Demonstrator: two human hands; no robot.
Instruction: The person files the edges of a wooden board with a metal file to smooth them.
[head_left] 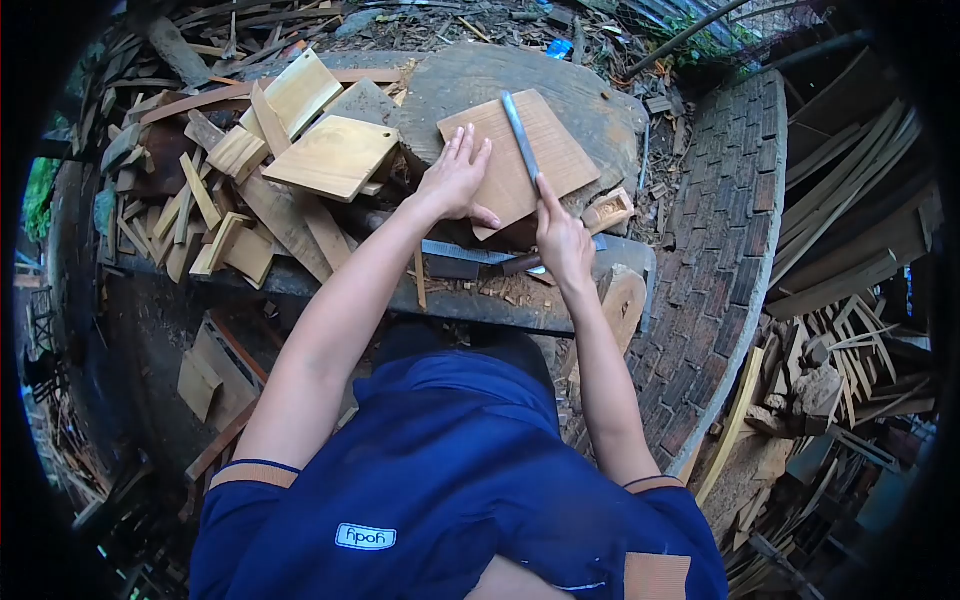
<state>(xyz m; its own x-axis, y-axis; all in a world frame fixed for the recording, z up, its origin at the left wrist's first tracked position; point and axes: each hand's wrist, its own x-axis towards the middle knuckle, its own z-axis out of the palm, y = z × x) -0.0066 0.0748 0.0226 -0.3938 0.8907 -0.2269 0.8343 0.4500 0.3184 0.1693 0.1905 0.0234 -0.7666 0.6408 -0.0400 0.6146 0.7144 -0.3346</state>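
Note:
A square wooden board lies at an angle on a round wooden slab. My left hand rests on the board's left side, its fingers spread flat and its thumb near the lower corner. In my closed right hand is a long, narrow metal file; its far end reaches the board's upper edge and its grip is hidden in my fingers. Just below the board, a bladed tool with a dark handle lies on the bench. Beside it is a brown handle, partly covered.
Smooth wooden boards with a corner hole are piled left of the slab among offcuts. A small hollowed wooden piece sits near my right wrist. On the right runs a low brick wall, with scrap wood beyond it.

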